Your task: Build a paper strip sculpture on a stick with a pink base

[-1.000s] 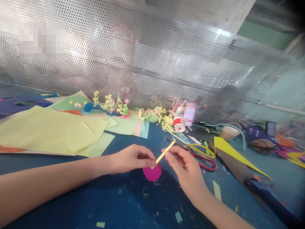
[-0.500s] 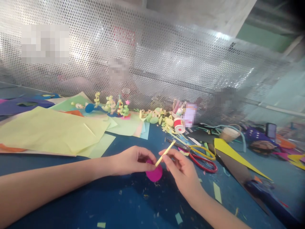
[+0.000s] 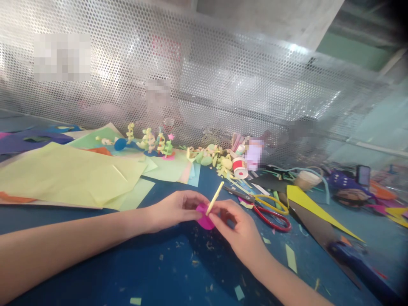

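A magenta paper disc (image 3: 204,222) is held above the blue table between my two hands. My left hand (image 3: 178,210) is closed on its left edge, the thumb in front and the fingers curled behind. My right hand (image 3: 237,223) has thumb and index finger pinched at the disc's right side, close to the foot of a thin pale-yellow rolled paper stick (image 3: 215,197). That stick stands tilted up from the disc, its upper end free. Whether the right fingertips also touch the stick's foot is hard to make out. Scissors (image 3: 255,199) with yellow and red handles lie just beyond my right hand.
Pale-yellow paper sheets (image 3: 63,174) spread at the left. Behind them stand small paper trees (image 3: 167,148) on round bases. A red-and-white spool (image 3: 239,167) sits among paper scraps. At right lie a yellow paper strip (image 3: 315,208) and a dark blue tool (image 3: 360,267). Perforated mesh rises behind.
My right fingers have slid down from the stick's middle to the disc's right side. The stick has turned more upright and moved left. The disc has risen slightly and tilted.
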A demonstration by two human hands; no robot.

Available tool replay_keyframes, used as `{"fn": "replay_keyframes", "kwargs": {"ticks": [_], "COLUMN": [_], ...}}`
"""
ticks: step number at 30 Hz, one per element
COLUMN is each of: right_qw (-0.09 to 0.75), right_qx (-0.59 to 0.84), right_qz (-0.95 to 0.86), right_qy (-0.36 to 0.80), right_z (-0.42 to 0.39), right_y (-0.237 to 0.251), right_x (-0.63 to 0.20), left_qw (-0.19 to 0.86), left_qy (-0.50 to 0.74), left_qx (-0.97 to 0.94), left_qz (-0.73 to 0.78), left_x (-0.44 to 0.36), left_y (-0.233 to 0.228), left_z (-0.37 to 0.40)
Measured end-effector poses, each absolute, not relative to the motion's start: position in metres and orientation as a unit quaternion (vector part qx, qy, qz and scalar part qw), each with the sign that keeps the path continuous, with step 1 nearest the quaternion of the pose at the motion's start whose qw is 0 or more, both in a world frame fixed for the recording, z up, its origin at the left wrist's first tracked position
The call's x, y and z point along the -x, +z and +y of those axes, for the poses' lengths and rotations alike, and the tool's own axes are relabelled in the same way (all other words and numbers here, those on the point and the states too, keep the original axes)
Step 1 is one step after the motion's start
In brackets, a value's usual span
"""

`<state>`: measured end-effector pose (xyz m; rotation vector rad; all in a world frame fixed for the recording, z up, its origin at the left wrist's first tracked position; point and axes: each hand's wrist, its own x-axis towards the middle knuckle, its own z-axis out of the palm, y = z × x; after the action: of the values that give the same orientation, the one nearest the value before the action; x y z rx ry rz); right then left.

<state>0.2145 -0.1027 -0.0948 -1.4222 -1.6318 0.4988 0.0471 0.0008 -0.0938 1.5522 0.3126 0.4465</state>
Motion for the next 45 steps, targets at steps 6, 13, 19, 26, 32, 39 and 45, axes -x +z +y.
{"fn": "replay_keyframes", "kwargs": {"ticks": [6, 13, 19, 26, 32, 39, 45], "right_qw": [0.431, 0.422, 0.427, 0.436, 0.487, 0.470, 0.443], "right_qx": [0.584, 0.590, 0.574, 0.584, 0.607, 0.601, 0.572], "right_qz": [-0.661, -0.663, -0.677, -0.662, -0.591, -0.582, -0.634], "right_qy": [0.190, 0.182, 0.174, 0.175, 0.215, 0.281, 0.272], "right_z": [-0.1008, -0.1018, -0.1023, -0.1037, -0.1000, -0.1000, -0.1026], "right_y": [-0.0979, -0.0968, -0.0952, -0.0948, -0.1024, -0.0996, -0.0952], "right_x": [-0.2158, -0.2145, -0.2133, -0.2125, -0.2162, -0.2143, -0.2095], "left_qw": [0.691, 0.696, 0.687, 0.697, 0.706, 0.704, 0.710], "left_qy": [0.193, 0.190, 0.198, 0.228, 0.249, 0.257, 0.255], "left_qx": [-0.683, -0.677, -0.682, -0.667, -0.644, -0.631, -0.627], "left_qz": [0.138, 0.143, 0.153, 0.127, 0.158, 0.198, 0.192], "left_x": [-0.0475, -0.0470, -0.0469, -0.0474, -0.0464, -0.0465, -0.0449], "left_y": [-0.0952, -0.0949, -0.0940, -0.0946, -0.0929, -0.0963, -0.0984], "left_z": [0.0010, 0.0006, -0.0009, -0.0012, -0.0001, 0.0014, -0.0003]}}
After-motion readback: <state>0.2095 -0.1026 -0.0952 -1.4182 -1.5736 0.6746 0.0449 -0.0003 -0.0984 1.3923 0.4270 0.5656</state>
